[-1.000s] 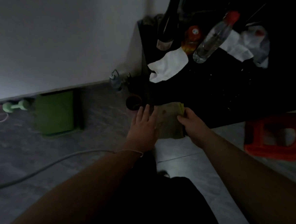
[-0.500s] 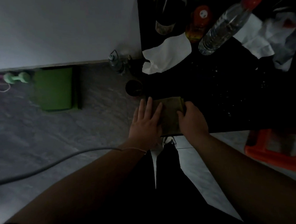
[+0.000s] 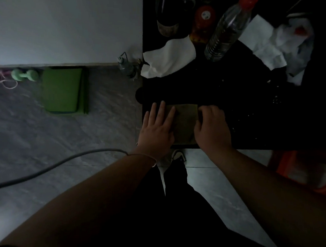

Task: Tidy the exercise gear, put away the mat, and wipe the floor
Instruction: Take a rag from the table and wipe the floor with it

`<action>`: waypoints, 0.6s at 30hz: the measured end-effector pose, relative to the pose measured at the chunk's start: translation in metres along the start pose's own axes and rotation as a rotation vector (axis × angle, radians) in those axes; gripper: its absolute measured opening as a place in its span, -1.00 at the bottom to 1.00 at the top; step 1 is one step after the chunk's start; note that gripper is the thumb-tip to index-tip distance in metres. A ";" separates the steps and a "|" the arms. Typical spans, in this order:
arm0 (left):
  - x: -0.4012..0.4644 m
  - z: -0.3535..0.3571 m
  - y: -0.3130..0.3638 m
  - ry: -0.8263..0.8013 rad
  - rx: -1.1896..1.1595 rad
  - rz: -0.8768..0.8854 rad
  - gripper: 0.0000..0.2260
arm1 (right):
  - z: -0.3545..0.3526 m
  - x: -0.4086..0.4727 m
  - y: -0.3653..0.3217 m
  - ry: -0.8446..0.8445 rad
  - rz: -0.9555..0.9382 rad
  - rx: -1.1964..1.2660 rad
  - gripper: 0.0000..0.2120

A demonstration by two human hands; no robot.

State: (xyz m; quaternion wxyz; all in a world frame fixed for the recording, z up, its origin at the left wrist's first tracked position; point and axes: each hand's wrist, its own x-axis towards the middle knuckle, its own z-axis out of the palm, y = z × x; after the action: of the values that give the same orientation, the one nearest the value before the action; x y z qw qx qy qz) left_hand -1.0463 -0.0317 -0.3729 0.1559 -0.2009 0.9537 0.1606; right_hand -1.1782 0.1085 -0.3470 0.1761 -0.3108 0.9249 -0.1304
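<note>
Olive cloth point(image 3: 184, 123), folded square, flat on the near edge of the black table point(image 3: 234, 103). Left hand point(image 3: 157, 129) laid flat on the cloth's left side, fingers straight and spread. Right hand point(image 3: 211, 127) at the cloth's right edge, fingers curled over it; whether pinching or only pressing, cannot tell. Farther back on the table: white paper point(image 3: 170, 60) at its left edge, clear bottle point(image 3: 228, 28) with a red cap, dark bottle point(image 3: 167, 17), red-lidded jar point(image 3: 204, 20), crumpled white wrappers point(image 3: 280, 43) toward its right. Left of the table, on the grey floor point(image 3: 43, 141) against the wall: folded green mat point(image 3: 64, 91), then pale green dumbbell point(image 3: 24, 75), then pink cord point(image 3: 7, 81) farthest out. Small glass bottle point(image 3: 125, 66) at the table's back left corner. Grey cable point(image 3: 55, 165) across the floor left of the table. Orange stool point(image 3: 312, 172) below the table's right front.
</note>
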 end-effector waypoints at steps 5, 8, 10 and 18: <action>-0.008 0.004 0.003 0.023 -0.010 0.000 -0.36 | 0.010 -0.010 -0.014 -0.105 -0.293 -0.162 -0.30; -0.009 0.011 0.004 -0.014 0.035 -0.036 -0.34 | 0.028 -0.015 -0.009 -0.214 -0.312 -0.286 -0.24; -0.009 0.014 0.004 -0.031 0.061 -0.044 -0.33 | 0.033 -0.014 -0.002 -0.237 -0.325 -0.314 -0.23; -0.006 -0.002 0.013 -0.167 0.050 -0.142 -0.31 | 0.020 -0.004 0.000 -0.358 -0.318 -0.355 -0.24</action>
State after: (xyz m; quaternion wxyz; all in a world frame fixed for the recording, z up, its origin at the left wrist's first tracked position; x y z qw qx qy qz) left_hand -1.0475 -0.0189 -0.3659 0.2508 -0.2497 0.9245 0.1414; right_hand -1.1669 0.1078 -0.3644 0.2566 -0.4958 0.8272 0.0643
